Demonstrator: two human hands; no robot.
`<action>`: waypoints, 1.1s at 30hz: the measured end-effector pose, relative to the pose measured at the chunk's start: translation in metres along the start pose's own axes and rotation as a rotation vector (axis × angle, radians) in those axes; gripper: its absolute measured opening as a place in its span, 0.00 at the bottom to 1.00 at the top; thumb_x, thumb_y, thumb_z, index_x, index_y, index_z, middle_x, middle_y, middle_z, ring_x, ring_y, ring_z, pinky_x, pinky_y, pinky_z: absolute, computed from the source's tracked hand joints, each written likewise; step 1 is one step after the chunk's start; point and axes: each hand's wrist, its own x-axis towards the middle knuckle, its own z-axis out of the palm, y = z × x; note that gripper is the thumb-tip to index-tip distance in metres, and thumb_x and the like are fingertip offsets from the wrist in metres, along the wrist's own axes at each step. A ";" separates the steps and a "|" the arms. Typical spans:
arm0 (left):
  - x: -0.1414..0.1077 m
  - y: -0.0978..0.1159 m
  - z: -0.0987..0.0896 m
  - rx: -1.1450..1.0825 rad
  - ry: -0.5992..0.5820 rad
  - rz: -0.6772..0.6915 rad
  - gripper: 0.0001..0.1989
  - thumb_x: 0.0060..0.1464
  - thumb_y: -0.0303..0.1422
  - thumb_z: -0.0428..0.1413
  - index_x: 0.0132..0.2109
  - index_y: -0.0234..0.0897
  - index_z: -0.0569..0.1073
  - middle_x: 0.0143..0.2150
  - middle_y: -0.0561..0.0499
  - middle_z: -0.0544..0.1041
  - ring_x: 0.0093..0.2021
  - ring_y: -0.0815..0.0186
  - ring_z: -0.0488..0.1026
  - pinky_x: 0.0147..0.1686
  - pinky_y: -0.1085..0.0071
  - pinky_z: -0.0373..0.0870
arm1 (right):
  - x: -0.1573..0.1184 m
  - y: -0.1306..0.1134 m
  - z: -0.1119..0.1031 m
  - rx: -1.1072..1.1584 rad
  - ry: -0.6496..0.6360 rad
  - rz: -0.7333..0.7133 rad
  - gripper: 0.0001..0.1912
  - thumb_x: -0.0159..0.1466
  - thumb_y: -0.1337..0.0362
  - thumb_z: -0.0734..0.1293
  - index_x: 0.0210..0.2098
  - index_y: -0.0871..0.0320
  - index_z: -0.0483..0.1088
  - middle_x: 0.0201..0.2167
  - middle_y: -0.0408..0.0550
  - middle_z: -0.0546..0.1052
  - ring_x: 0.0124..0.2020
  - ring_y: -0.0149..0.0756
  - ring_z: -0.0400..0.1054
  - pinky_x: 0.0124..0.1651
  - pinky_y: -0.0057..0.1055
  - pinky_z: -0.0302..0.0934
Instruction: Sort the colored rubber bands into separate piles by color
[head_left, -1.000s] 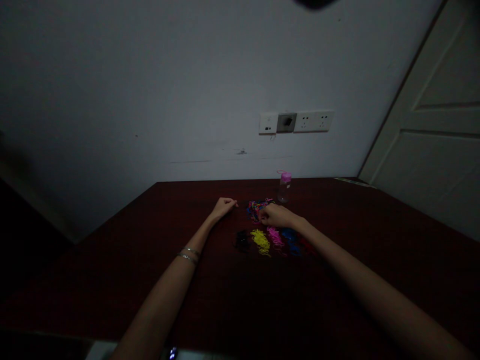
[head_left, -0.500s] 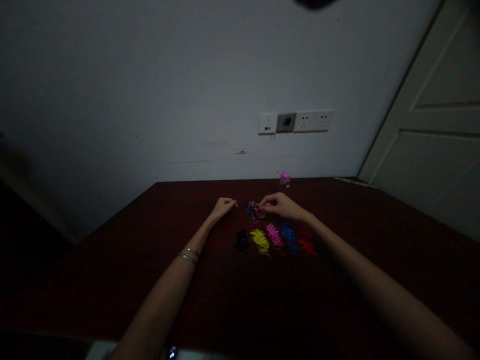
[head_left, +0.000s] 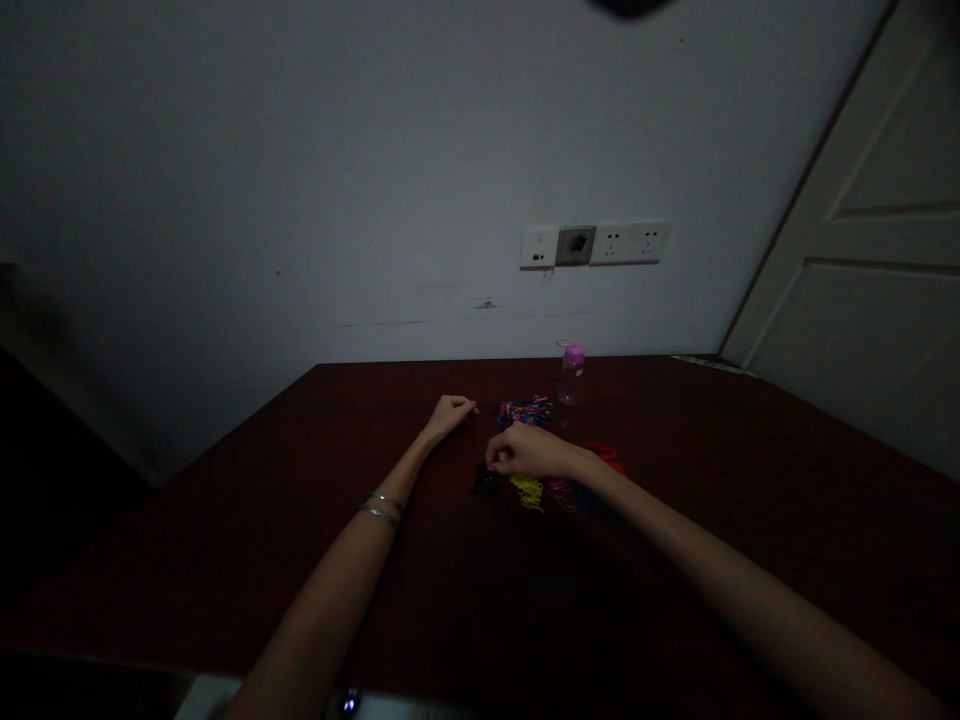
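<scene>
My right hand (head_left: 525,450) is closed in a pinch at the upper right edge of a small black pile (head_left: 486,480) of thin strands that look like rubber bands. What its fingertips hold, if anything, is too dark to see. Under the hand and wrist, partly covered, lie a yellow pile (head_left: 529,494), a pink pile (head_left: 561,493) and a red pile (head_left: 606,456). Just beyond the hand is a mixed multicoloured heap (head_left: 526,410). My left hand (head_left: 451,412) rests on the table left of that heap, fingers pinched together; I cannot make out anything between them.
A clear bottle with a pink cap (head_left: 571,375) stands behind the heap. The dark red table (head_left: 315,450) meets a wall with sockets (head_left: 592,245) at the back. A panelled door (head_left: 862,260) is at the right.
My right hand has moved from the mixed heap down and left to the black pile, now covering most of the blue pile. My left hand has stayed about where it was.
</scene>
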 end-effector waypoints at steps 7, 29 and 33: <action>0.002 -0.004 0.001 0.020 0.014 -0.008 0.19 0.45 0.43 0.49 0.27 0.29 0.74 0.13 0.58 0.56 0.18 0.75 0.52 0.21 0.76 0.48 | -0.009 0.014 -0.012 0.068 0.010 0.051 0.10 0.53 0.64 0.64 0.33 0.60 0.73 0.22 0.42 0.71 0.22 0.26 0.61 0.24 0.22 0.50; -0.002 -0.002 0.005 0.078 -0.034 0.014 0.14 0.40 0.38 0.55 0.29 0.29 0.75 0.22 0.51 0.70 0.24 0.72 0.62 0.25 0.76 0.56 | -0.109 0.150 -0.018 0.496 0.755 0.634 0.20 0.46 0.51 0.65 0.29 0.63 0.73 0.18 0.45 0.70 0.17 0.27 0.58 0.20 0.25 0.50; -0.010 0.004 0.006 0.234 -0.102 0.080 0.16 0.41 0.41 0.55 0.30 0.31 0.76 0.22 0.52 0.70 0.24 0.71 0.62 0.24 0.76 0.55 | -0.109 0.149 -0.017 0.471 0.749 0.618 0.18 0.47 0.54 0.65 0.29 0.63 0.73 0.18 0.45 0.70 0.19 0.29 0.60 0.21 0.26 0.51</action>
